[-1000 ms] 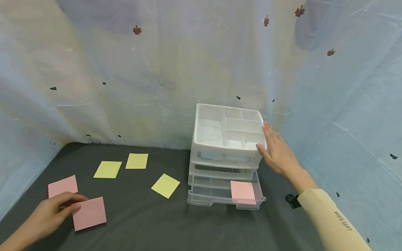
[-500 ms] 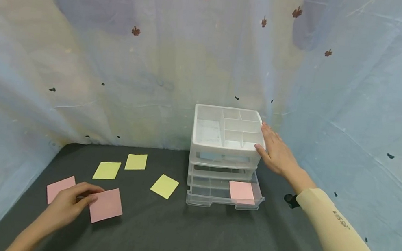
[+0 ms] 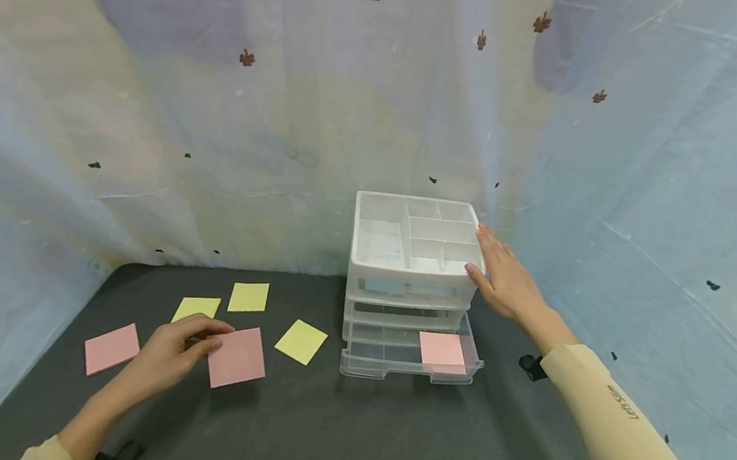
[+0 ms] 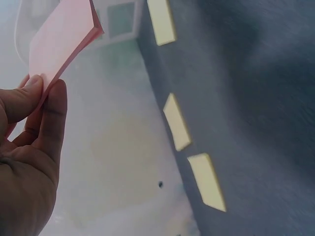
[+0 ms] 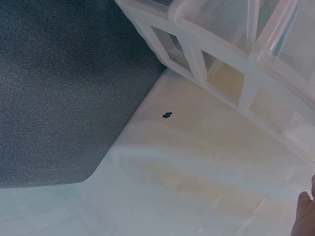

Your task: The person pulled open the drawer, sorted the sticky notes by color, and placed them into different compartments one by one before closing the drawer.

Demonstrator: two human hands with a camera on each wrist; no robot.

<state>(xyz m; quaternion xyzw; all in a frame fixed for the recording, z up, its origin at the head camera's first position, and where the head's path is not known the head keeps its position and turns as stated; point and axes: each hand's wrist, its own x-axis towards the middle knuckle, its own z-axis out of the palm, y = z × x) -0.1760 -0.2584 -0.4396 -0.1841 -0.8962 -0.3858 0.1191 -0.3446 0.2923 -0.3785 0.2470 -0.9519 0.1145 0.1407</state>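
Note:
My left hand [image 3: 175, 351] pinches a pink sticky note pad [image 3: 237, 358] by its left edge, thumb on the near face. In the left wrist view the pink pad [image 4: 66, 39] shows a visible thickness and stands tilted between thumb and fingers. My right hand [image 3: 508, 281] rests with straight fingers on the right upper side of a white plastic drawer organizer [image 3: 413, 287]. Its bottom clear drawer [image 3: 370, 346] is pulled out, and a pink sticky note pad [image 3: 442, 350] lies in that drawer's right part. Only fingertips of the right hand [image 5: 304, 211] show in the right wrist view.
Another pink pad [image 3: 111, 349] lies at the left of the dark table [image 3: 320, 435]. Three yellow sticky note pads lie between there and the organizer: one [image 3: 197, 307] partly behind the left hand, one [image 3: 249, 297] farther back, one [image 3: 301, 341] nearest the drawer. A patterned curtain [image 3: 312, 127] surrounds the table.
My left hand has carried the pink pad rightward and up across the view, away from the other pink pad, now overlapping a yellow one. The right hand stays at the organizer.

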